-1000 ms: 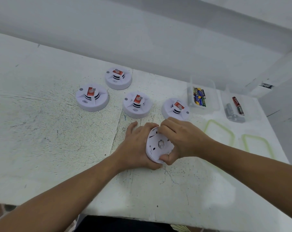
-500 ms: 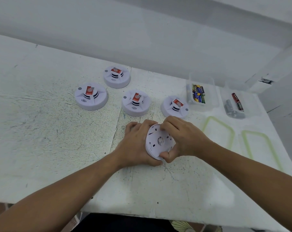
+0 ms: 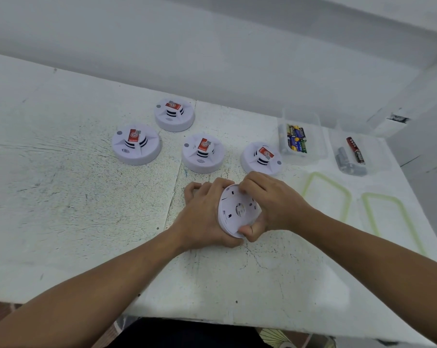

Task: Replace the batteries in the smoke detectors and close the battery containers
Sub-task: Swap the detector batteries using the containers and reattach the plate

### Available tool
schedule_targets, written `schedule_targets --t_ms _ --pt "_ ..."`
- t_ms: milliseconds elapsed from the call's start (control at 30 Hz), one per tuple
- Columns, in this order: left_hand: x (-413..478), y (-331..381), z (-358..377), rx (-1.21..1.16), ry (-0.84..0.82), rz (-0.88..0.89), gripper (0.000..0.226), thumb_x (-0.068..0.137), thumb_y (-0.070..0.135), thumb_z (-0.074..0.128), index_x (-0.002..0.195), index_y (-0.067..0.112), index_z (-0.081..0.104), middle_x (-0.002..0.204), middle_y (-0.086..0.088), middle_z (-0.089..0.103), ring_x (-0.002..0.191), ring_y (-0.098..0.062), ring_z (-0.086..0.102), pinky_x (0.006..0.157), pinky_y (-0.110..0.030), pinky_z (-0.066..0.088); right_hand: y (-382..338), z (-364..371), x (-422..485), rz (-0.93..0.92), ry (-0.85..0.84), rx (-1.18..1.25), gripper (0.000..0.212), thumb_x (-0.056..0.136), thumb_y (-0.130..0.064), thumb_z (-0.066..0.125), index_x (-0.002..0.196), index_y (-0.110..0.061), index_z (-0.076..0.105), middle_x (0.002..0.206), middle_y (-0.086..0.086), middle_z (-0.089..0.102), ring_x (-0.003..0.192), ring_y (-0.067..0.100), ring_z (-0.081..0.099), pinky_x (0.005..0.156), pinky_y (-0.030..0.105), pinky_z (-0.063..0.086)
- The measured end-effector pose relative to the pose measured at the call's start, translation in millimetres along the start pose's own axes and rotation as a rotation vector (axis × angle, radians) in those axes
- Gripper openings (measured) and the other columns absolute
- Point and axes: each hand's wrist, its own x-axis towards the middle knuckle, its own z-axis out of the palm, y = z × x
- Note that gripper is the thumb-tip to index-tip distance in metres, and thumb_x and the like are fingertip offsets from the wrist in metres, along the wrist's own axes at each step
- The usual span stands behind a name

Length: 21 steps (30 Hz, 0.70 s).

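White table (image 3: 62,197) — hands (image 3: 205,217) round detector (image 3: 233,212)

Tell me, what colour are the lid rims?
Light green, on both lids right of the hands; head view.

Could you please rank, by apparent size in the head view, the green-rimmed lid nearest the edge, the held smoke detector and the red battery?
1. Green-rimmed lid
2. Held smoke detector, partly hidden by both hands and nearer the camera
3. Red battery, farthest back

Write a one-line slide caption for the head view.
Both hands, left and right, grip an upturned smoke detector; four more wait behind.
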Motion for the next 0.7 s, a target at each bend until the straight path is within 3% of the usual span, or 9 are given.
schedule_targets --t_ms 133,267,700 --pt "-0.2 -0.3 1.4 0.022 0.011 0.000 0.084 0.043 0.068 0.063 0.115 0.036 0.034 0.103 0.021 0.042 0.098 -0.003 0.047 0.095 -0.024 0.016 -0.8 0.9 -0.5 0.005 0.020 0.001 0.069 0.051 -0.061 0.077 0.085 -0.003 0.057 0.077 0.007 0.055 0.064 0.018 0.047 0.056 0.019 0.030" --pt "0.9 -2.2 2.9 0.030 0.001 -0.008 0.086 0.043 0.067 0.065 0.117 0.035 0.036 0.104 0.022 0.042 0.098 -0.003 0.048 0.094 -0.030 0.021 -0.1 2.0 -0.7 0.010 0.016 0.019 0.066 0.058 -0.066 0.064 0.089 -0.010 0.049 0.078 0.005 0.053 0.067 0.012 0.039 0.055 0.019 0.029" --pt "-0.2 -4.6 6.8 0.090 0.006 -0.013 0.088 0.046 0.060 0.077 0.119 0.038 0.034 0.108 0.024 0.041 0.099 -0.002 0.048 0.095 -0.032 0.020 -4.5 3.2 -4.9 0.087 0.055 0.080 0.066 0.060 -0.065 0.060 0.082 -0.002 0.056 0.077 0.007 0.052 0.062 0.020 0.047 0.048 0.025 0.038"
